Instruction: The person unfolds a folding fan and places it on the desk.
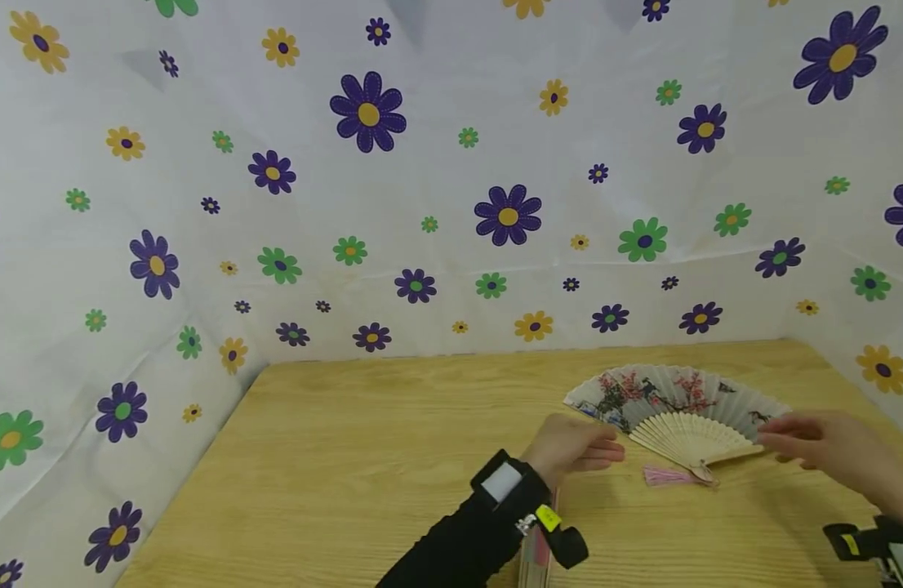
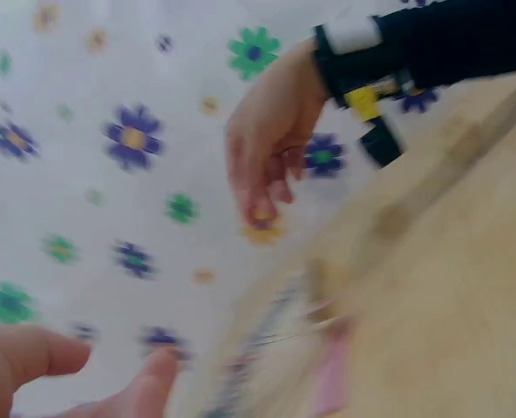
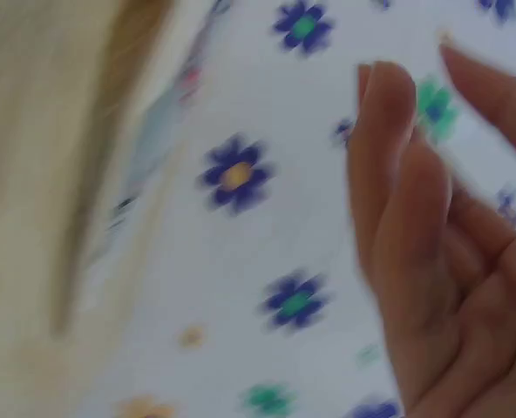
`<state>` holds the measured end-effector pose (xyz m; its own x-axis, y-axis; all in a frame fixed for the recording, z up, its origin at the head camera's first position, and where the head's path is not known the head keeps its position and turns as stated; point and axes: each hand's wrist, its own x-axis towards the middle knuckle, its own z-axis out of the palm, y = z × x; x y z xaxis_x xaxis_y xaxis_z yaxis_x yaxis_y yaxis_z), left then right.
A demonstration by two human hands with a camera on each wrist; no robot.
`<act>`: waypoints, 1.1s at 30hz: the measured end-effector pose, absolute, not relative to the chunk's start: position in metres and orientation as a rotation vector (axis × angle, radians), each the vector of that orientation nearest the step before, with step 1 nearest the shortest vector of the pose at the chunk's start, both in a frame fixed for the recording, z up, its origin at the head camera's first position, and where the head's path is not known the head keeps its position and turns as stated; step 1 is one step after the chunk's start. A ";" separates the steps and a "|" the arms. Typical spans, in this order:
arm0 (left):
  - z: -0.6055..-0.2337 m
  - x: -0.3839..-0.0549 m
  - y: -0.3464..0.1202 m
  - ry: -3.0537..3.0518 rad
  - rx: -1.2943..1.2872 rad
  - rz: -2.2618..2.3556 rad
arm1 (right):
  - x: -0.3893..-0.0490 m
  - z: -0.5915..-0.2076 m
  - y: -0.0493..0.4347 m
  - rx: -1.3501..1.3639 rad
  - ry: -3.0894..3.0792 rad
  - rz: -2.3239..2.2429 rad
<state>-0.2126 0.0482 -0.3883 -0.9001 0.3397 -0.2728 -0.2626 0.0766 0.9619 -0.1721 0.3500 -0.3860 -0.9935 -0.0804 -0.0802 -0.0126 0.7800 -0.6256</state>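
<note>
A spread folding fan (image 1: 690,408) lies on the table, its pale leaf printed with pink blossoms and its ribs meeting toward the front. A pink tassel (image 1: 668,476) hangs from its pivot end. My left hand (image 1: 572,447) hovers just left of the fan, fingers extended and holding nothing. Near the fan's right end is my right hand (image 1: 837,449); the right wrist view shows its fingers (image 3: 410,218) loosely bent, with nothing between them and apart from the fan. In the left wrist view the fan (image 2: 271,348) is blurred.
Beneath my left wrist lies a narrow pinkish object with light edges (image 1: 536,559), partly hidden by the sleeve. The wooden table (image 1: 363,441) meets a white flower-printed cloth (image 1: 422,188) at the back and both sides.
</note>
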 end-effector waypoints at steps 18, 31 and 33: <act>-0.372 -0.197 -0.120 2.368 0.294 1.712 | -0.149 -0.406 0.112 -2.260 2.312 -0.156; -0.373 -0.190 -0.125 2.366 0.334 1.643 | -0.158 -0.380 0.111 -2.535 2.378 0.280; -0.374 -0.189 -0.127 2.323 0.377 1.609 | -0.160 -0.360 0.115 -2.526 2.475 0.404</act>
<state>-0.1892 -0.1266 -0.3744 -0.9236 0.3732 -0.0877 0.0491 0.3420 0.9384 -0.1605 0.1151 -0.3601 0.0498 -0.9905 0.1281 -0.8983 0.0116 0.4391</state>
